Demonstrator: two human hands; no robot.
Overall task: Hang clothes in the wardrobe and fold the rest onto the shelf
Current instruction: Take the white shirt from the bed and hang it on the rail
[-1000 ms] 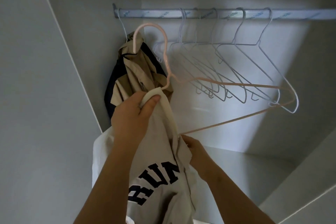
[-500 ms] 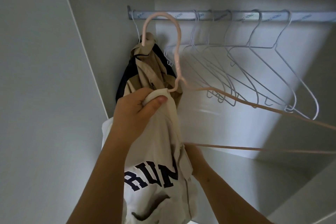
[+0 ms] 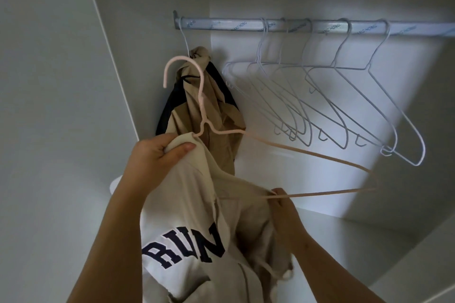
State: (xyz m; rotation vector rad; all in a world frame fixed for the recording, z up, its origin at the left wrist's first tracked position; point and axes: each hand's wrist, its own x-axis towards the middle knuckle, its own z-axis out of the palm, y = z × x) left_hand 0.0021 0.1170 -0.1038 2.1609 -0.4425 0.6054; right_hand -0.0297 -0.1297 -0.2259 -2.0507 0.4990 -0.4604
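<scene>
My left hand [image 3: 157,157] grips the collar of a cream shirt [image 3: 189,224] with dark "RUN" lettering, together with the neck of a pink hanger [image 3: 307,152]. The hanger's hook hangs free below the grey metal rail [image 3: 234,26], in front of a tan and navy jacket [image 3: 209,110] hung at the rail's left end. My right hand [image 3: 283,204] pinches the shirt's fabric against the hanger's lower bar. The left half of the hanger is inside the shirt; its right arm sticks out bare.
Several empty white wire hangers [image 3: 344,96] hang on the rail to the right of the jacket. The wardrobe's left side wall [image 3: 61,106] is close to my left arm. A white shelf [image 3: 332,224] lies below the rail.
The pink hanger's hook has dropped from the rail's height to in front of the jacket. My right hand has pulled the shirt's fabric further right along the hanger's lower bar.
</scene>
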